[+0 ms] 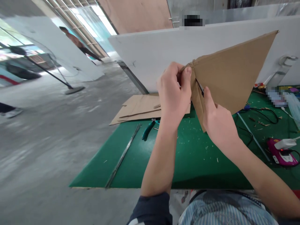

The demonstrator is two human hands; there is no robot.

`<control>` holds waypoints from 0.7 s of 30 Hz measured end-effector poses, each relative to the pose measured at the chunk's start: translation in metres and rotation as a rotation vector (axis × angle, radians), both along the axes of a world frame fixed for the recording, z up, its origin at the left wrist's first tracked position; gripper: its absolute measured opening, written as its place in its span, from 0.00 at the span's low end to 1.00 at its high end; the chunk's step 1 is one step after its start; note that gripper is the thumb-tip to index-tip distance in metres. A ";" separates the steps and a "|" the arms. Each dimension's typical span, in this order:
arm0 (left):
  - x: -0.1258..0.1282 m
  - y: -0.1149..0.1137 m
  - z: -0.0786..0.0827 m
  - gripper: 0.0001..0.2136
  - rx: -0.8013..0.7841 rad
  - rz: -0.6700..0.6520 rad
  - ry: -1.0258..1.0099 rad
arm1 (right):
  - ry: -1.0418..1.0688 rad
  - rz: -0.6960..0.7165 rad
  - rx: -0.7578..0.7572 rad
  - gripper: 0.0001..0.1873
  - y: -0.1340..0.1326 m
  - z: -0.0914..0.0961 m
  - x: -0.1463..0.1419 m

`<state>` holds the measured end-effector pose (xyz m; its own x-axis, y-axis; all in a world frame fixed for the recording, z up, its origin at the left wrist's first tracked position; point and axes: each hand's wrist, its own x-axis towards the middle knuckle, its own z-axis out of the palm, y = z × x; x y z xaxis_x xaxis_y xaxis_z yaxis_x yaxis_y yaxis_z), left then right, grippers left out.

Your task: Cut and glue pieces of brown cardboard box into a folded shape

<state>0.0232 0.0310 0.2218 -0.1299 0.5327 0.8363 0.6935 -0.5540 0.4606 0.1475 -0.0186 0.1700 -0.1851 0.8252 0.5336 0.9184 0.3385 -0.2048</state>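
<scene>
A folded piece of brown cardboard is held up above the green tabletop. My left hand pinches its crumpled left corner between thumb and fingers. In my right hand is a slim knife, its thin blade against the cardboard close to the fold. The index finger lies stretched along the tool, and its handle is mostly hidden in my palm. Below the left hand, flat cardboard sheets lie at the table's far edge. Teal-handled pliers rest just in front of them, partly covered by my forearm.
A bundle of thin wires lies across the left of the table. To the right are a magenta power socket with plugs, black cables and scattered scraps. A white panel stands behind. Another person is far off, left.
</scene>
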 end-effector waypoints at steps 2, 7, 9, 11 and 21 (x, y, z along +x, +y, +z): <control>-0.001 0.001 0.000 0.14 -0.008 0.005 -0.006 | -0.022 -0.006 -0.018 0.35 0.003 -0.007 -0.001; 0.001 0.002 -0.001 0.13 0.025 0.038 -0.006 | 0.001 -0.009 -0.055 0.35 -0.003 -0.038 0.002; 0.002 0.002 -0.004 0.12 0.030 0.023 -0.032 | 0.030 0.012 -0.066 0.34 -0.006 -0.043 0.005; 0.002 0.001 -0.009 0.12 0.025 0.020 -0.066 | 0.060 0.040 -0.060 0.33 -0.007 -0.043 0.007; -0.011 -0.010 -0.028 0.12 -0.106 0.000 0.066 | 0.105 0.081 0.001 0.30 -0.013 -0.031 0.012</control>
